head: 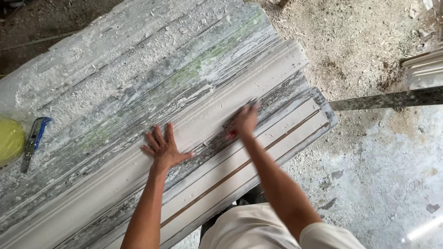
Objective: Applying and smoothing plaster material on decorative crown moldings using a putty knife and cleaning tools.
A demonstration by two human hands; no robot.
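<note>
1. Looking down from the head view, you have a long white moulding (184, 138) lying slantwise along a paint-flaked, dust-caked worktop (115, 69), running from the lower left up to the far right corner.
2. Your left hand (162, 148) lies flat on the moulding, fingers spread wide and palm down, holding nothing and only pressing.
3. Your right hand (243, 121) is blurred, resting on the dark scraped strip just beside the moulding. It seems closed round a small tool (230, 134) with a red end showing below the palm; what kind of tool it is cannot be told.
4. Nearer you, a pale board (277, 143) with two thin brown grooves lies alongside the moulding at the worktop's edge.
5. A blue-handled utility knife (32, 140) lies well apart at the left, next to a yellow bag (10, 140).
6. Judging by its look, the moulding is plaster or similar: stiff, fairly heavy for its length, brittle at its ridges and dusty enough to slip. Support it with flat palms on the broad curved face, not on the thin edges.
7. Rubble and white dust cover the floor (369, 184), and a grey bar (387, 98) reaches in from the right.
</note>
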